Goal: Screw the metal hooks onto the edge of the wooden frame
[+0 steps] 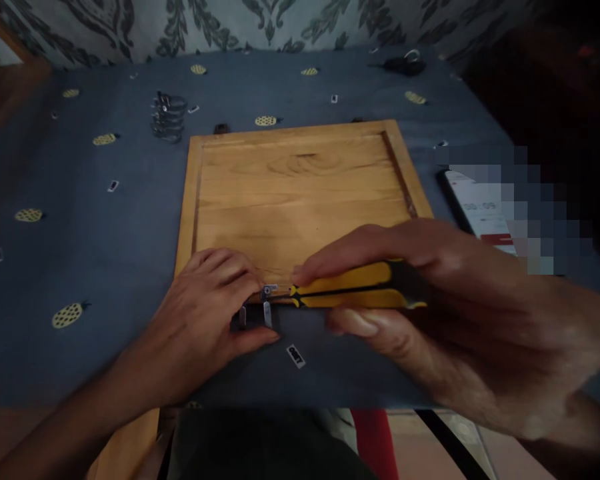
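A wooden panel [300, 187] lies flat on a blue patterned tablecloth [105, 253]. At its near edge sits a small metal bracket [267, 303] with prongs hanging over the cloth. My left hand [205, 320] rests on the cloth with its fingers curled round that bracket, pinching it against the panel's edge. My right hand [430, 300] is wrapped round a yellow and black screwdriver [355, 293], held level, its tip at the bracket.
A pile of metal brackets [167, 117] sits at the back left. Black-handled scissors [405, 65] lie at the far right. A phone [473, 203] lies right of the panel. A small tag [295, 355] lies near the table's front edge.
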`<state>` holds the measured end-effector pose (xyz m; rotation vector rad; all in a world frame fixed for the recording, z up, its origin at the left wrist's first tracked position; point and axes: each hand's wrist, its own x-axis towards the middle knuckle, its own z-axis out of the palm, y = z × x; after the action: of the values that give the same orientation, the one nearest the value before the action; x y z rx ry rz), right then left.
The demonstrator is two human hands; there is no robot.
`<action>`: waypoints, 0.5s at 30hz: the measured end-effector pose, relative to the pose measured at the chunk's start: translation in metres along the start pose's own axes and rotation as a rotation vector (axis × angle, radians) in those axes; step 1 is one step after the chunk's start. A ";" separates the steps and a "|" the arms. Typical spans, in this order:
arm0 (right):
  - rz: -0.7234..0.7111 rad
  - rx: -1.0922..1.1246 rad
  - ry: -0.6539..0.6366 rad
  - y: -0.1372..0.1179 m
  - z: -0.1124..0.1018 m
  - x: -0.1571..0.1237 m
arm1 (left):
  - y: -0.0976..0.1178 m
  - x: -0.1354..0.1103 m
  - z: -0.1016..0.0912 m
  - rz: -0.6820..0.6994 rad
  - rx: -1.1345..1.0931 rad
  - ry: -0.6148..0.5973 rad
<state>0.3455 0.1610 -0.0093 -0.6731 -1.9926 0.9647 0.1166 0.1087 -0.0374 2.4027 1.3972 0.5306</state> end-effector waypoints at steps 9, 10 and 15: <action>-0.040 -0.107 -0.145 -0.007 -0.004 0.015 | 0.002 0.001 -0.004 -0.030 -0.020 -0.025; -0.066 -0.088 -0.147 -0.008 -0.004 0.015 | 0.002 0.002 -0.004 -0.035 -0.020 -0.031; -0.095 -0.047 -0.118 -0.007 0.001 0.013 | 0.003 0.003 -0.005 -0.049 -0.022 -0.072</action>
<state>0.3370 0.1666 0.0016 -0.5531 -2.1362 0.9218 0.1182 0.1107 -0.0313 2.3402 1.4081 0.4405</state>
